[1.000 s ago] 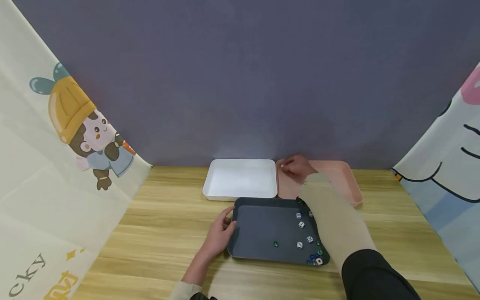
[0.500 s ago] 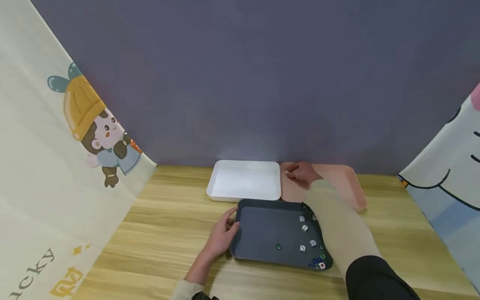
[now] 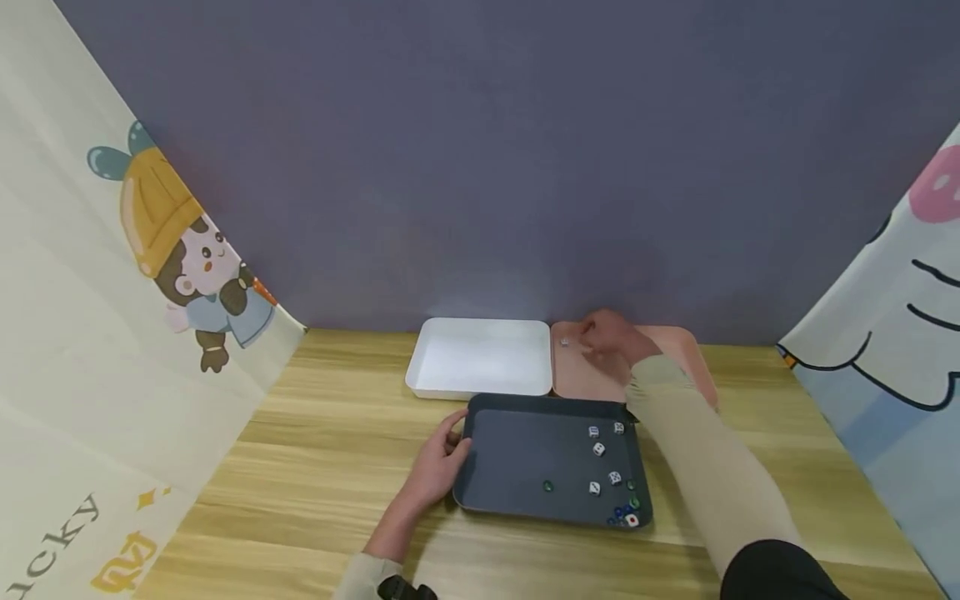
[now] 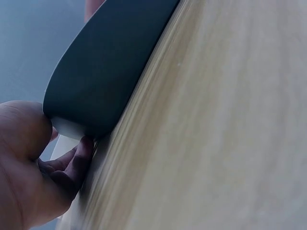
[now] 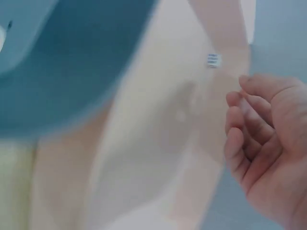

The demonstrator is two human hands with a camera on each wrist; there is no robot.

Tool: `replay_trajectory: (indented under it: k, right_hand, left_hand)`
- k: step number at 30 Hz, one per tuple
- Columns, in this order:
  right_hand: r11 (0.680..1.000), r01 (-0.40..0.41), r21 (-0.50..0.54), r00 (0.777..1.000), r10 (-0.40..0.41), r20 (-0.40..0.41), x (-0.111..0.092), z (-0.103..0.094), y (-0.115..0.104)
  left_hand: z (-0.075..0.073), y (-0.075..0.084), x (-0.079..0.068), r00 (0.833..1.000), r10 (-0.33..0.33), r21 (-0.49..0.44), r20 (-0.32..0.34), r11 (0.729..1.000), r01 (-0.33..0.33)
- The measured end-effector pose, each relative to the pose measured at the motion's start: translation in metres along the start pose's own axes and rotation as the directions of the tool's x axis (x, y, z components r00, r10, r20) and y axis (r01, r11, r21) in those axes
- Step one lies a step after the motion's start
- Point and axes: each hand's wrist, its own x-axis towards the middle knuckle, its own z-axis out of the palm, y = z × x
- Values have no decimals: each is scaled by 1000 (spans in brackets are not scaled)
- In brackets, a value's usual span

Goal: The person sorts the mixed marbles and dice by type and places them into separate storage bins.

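A dark grey tray [image 3: 525, 458] lies on the table, with several white dice, green and blue glass beads inside, mostly toward its right side. My left hand [image 3: 438, 460] grips the tray's left edge; in the left wrist view, curled fingers [image 4: 79, 160] meet the tray's outer wall [image 4: 100, 72]. A single white die [image 3: 565, 342] sits near the left side of the pink tray [image 3: 675, 350]. Just right of that die hovers my right hand [image 3: 611, 332]. In the right wrist view its fingers [image 5: 235, 139] are loosely curled with nothing between them, apart from the die [image 5: 213, 61].
A white tray [image 3: 480, 358] stands left of the pink one, both behind the dark tray on the wooden table [image 3: 330, 433]. A grey-blue backdrop [image 3: 480, 167] rises behind them. Printed cloths hang at the left [image 3: 75, 333] and right [image 3: 900, 400].
My right hand has let go of the die, which now lies in the pink tray, and has drawn back to the right. My left hand stays at the dark tray's edge.
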Motion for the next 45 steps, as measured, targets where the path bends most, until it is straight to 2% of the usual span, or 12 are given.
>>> replay_trajectory:
  k: [3,10,18,25,34,39,45]
  right_hand:
    - [996,63,-70,997,-65,-28,-8,-12,-7]
    - [987,157,-40,984,-159,-73,-39,-25,-27]
    - [984,173,47,977,-166,-130,-96,-17,-39]
    - [991,132,19,983,-129,-134,-133,-1,-45]
    - [989,147,-12,985,-147,-93,-152,16,-37]
    - [994,95,-59,990,-100,-94,-154,29,-31]
    - [992,43,-118,997,-51,-59,-154,45,-29]
  left_hand:
    - [2,0,2,1000,-2,-3,12,1000,2]
    - [2,-2,5,999,-27,20,-23,999,27]
    - [5,-1,9,1000,-20,44,-14,999,20]
    - [4,-1,7,1000,-14,52,-19,999,15]
    - [3,2,11,1000,13,61,-23,998,-11]
    - [3,0,10,999,22,54,-26,998,-20]
    - [4,-3,5,1000,2,52,-18,999,-1]
